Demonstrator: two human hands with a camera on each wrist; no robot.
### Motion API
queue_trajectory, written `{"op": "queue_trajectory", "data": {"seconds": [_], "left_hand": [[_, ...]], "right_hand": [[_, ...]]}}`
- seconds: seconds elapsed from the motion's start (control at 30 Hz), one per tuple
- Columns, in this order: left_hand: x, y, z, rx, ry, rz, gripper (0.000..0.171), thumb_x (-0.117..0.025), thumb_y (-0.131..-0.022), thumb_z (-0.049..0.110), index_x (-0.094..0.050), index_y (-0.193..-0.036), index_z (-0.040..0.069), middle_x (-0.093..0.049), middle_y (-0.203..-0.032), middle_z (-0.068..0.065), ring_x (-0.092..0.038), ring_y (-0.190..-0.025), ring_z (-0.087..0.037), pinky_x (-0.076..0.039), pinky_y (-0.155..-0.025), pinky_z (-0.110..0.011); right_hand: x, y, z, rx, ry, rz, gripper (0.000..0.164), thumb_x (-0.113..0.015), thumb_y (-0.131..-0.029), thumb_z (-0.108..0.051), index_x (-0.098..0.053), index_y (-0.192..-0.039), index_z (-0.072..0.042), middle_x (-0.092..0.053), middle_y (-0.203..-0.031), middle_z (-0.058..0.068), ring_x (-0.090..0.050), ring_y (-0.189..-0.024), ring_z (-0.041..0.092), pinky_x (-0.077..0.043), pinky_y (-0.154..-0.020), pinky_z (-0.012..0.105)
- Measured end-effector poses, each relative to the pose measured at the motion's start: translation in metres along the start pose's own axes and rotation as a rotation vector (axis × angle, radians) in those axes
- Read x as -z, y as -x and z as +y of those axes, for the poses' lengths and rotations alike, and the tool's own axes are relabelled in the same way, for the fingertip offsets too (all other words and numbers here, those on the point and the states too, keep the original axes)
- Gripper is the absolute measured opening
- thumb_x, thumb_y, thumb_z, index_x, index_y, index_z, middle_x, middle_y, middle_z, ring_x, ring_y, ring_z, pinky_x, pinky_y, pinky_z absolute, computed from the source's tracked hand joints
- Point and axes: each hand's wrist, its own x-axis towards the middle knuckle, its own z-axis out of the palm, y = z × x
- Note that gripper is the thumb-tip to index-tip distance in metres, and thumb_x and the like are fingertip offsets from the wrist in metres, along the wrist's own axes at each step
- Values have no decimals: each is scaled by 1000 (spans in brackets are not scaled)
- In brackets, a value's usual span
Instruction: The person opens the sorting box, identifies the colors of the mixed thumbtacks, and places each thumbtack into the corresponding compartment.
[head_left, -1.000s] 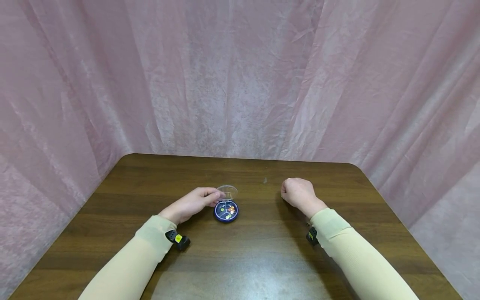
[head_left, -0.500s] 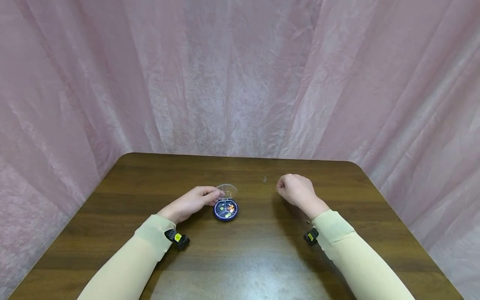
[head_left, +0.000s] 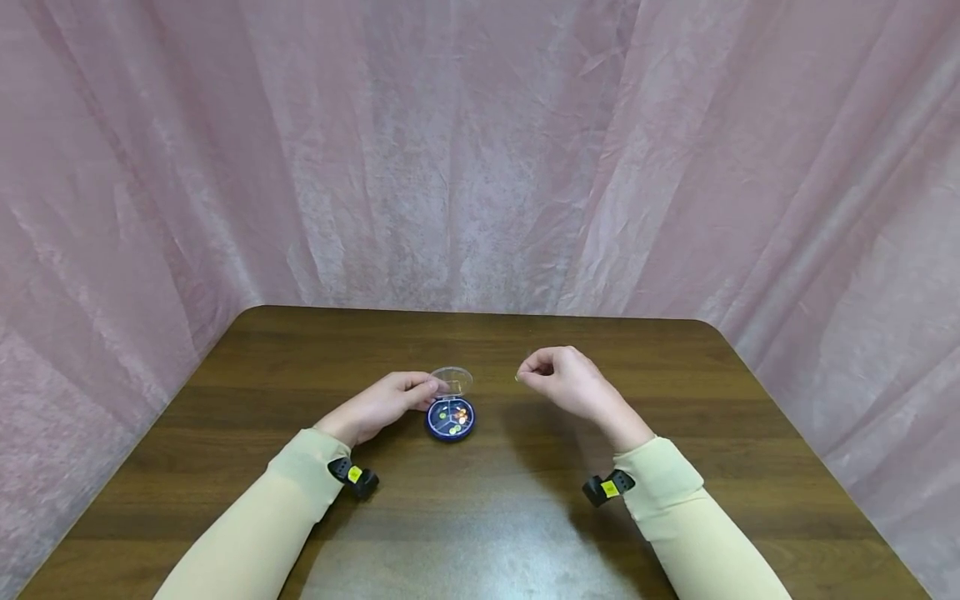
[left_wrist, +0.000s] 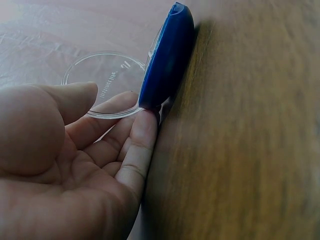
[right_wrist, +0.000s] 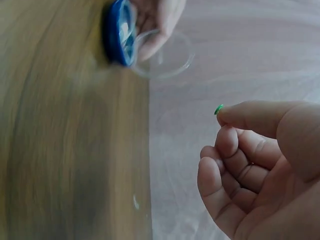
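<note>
A round blue pill case (head_left: 450,438) sits on the table with its clear lid (head_left: 459,380) raised. Small green, orange and pale pieces lie in its divided compartments. My left hand (head_left: 378,408) holds the lid at its left side; in the left wrist view the thumb is on one face and fingers are behind, with a fingertip against the hinge end of the blue base (left_wrist: 170,55). Off to the right of the case, above the table, my right hand (head_left: 566,383) pinches a small green disc (right_wrist: 218,109) between thumb and index finger, the other fingers curled.
The brown wooden table (head_left: 360,342) has rounded far corners, with a pink curtain (head_left: 480,167) hanging behind it. A small pale speck (right_wrist: 136,201) shows on the tabletop in the right wrist view. Each wrist wears a small black camera (head_left: 354,477).
My right hand has moved left toward the pill case and turned, so its pinching fingertips now show. The left hand and the raised lid stay as they were.
</note>
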Motion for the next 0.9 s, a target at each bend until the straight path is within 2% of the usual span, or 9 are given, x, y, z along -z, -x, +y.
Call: {"op": "queue_trajectory", "data": {"seconds": [0.2, 0.33, 0.43, 0.57, 0.7, 0.8, 0.9], "left_hand": [[1, 2, 1, 3, 3, 1, 38, -49, -106, 30, -64, -130, 6, -62, -133, -7, -58, -119, -23, -46, -100, -36], [3, 5, 2, 11, 6, 6, 36, -48, -106, 29, -64, -130, 7, -61, -133, -6, -58, -120, -23, -46, -100, -36], [5, 7, 2, 22, 7, 6, 36, -48, -106, 30, -65, -130, 8, -61, -134, -6, -57, -120, -23, -46, -100, -36], [6, 8, 2, 25, 9, 7, 36, -47, -107, 30, -65, -129, 8, -60, -134, -6, -57, -121, -23, -46, -100, -36], [6, 9, 1, 20, 11, 11, 36, -47, -107, 29, -64, -130, 7, -60, -135, -6, -57, -121, -23, -46, -100, -35], [7, 9, 1, 15, 9, 12, 36, -47, -107, 29, -64, -131, 7, -60, -135, -6, -58, -119, -23, -46, -99, -35], [8, 9, 0, 12, 5, 15, 36, -47, -107, 29, -64, -131, 8, -60, -134, -7, -58, -119, -24, -46, -99, -36]], "right_hand": [[-3, 7, -11, -25, -279, -49, 20, -72, -89, -33, -75, -99, -16, -70, -97, -1, -61, -89, 17, -51, -78, 32], [-4, 8, -15, -57, -470, -111, 28, -74, -89, -38, -73, -104, -15, -68, -104, 5, -62, -94, 29, -51, -83, 41], [-7, 7, -16, -50, -596, -140, 31, -74, -89, -37, -72, -106, -11, -66, -103, 6, -61, -94, 27, -50, -88, 47], [-12, 6, -20, -29, -853, -208, 23, -72, -92, -23, -69, -105, -5, -64, -97, 7, -60, -84, 18, -52, -87, 42], [-12, 9, -26, -6, -1138, -304, 13, -66, -96, -13, -67, -103, -3, -64, -91, 7, -62, -84, 17, -52, -81, 32], [-10, 11, -32, 14, -1273, -368, 9, -62, -98, -12, -66, -103, -6, -65, -94, 5, -62, -88, 16, -52, -80, 29], [-8, 14, -37, 24, -1352, -420, 10, -58, -101, -13, -67, -102, -9, -64, -96, 3, -62, -91, 16, -50, -82, 28]]}}
